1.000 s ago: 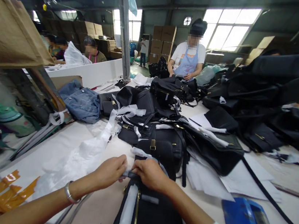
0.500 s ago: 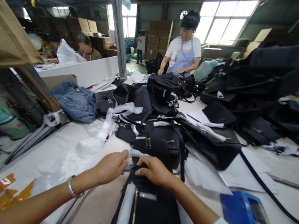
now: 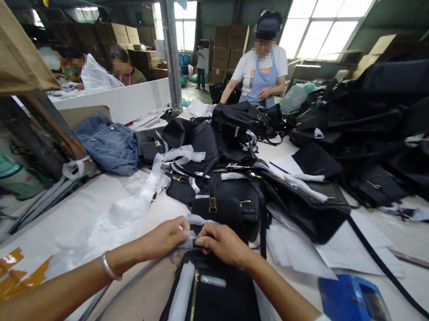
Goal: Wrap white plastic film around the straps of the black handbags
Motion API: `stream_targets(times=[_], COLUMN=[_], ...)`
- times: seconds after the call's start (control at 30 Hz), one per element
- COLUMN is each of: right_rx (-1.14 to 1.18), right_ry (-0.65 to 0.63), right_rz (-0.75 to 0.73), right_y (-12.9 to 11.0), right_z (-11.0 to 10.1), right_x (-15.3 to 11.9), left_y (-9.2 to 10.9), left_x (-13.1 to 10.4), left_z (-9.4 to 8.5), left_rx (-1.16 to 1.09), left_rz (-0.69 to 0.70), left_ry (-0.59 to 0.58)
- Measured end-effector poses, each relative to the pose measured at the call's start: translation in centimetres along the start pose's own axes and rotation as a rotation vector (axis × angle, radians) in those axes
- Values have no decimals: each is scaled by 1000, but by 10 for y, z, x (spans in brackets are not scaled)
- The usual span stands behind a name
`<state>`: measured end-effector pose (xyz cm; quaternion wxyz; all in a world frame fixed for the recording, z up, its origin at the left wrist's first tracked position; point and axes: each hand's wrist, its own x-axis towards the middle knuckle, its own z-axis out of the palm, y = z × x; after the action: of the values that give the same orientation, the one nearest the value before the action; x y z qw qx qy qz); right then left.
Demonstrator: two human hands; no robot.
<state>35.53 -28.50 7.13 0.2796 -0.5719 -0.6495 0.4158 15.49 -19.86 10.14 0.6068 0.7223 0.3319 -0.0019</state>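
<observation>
A black bag with a gold zipper lies in front of me, its top end pointing away. White wrapping runs along the zipper, and a small clear-wrapped piece sits beside it. At the bag's top end, my left hand pinches a strip of clear plastic film. Close by on the right, my right hand is closed with thumb and finger on a dark strap-like part at the bag's top, film against it. The fingers partly hide that part.
More black bags with gold buckles are heaped ahead. Left lie white wrapping sheets, a denim garment and orange tape pieces. A blue tape dispenser stands at right. Across the table, a person handles bags.
My left hand has come slightly nearer my right hand, and the clear film between them shows more plainly. The person across the table has shifted their arms.
</observation>
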Motion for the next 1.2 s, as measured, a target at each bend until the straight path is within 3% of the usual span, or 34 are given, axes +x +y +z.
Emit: stream_targets(times=[0.07,0.17,0.27,0.4,0.63,0.73,0.87,1.03,1.2], right_rx=[-98,-166,-222,-311,-327,-301,-361,-383,-266], right_ry=[16,28,28,-4,-79,-96,0,61,62], right_rz=[-7,-64,-132,-195,-227,-240,-221,-192,-172], right_y=[1,0,-1,-3,-6,-5,1,6,6], right_z=[1,3,4,1,4,1,-7,-3,-1], right_x=[0,0,-2,-4,2,0,-7,-6,-2], left_y=[-2,-8,-22,-36,-23,-20,-19,-7,7], left_x=[-7,-20,-26,-24,-10,-4,0,6,15], left_z=[-7,-18,-19,-8,3,3,-3,-9,4], left_rx=[-288,-523,-625,-685,-530,-414,-149,133,266], left_rz=[-58,-191,-291,-258,-223,-233,-204,-151,-107], left_ry=[-204,-505,-660,-592,-444,-363,-251,-214,-233])
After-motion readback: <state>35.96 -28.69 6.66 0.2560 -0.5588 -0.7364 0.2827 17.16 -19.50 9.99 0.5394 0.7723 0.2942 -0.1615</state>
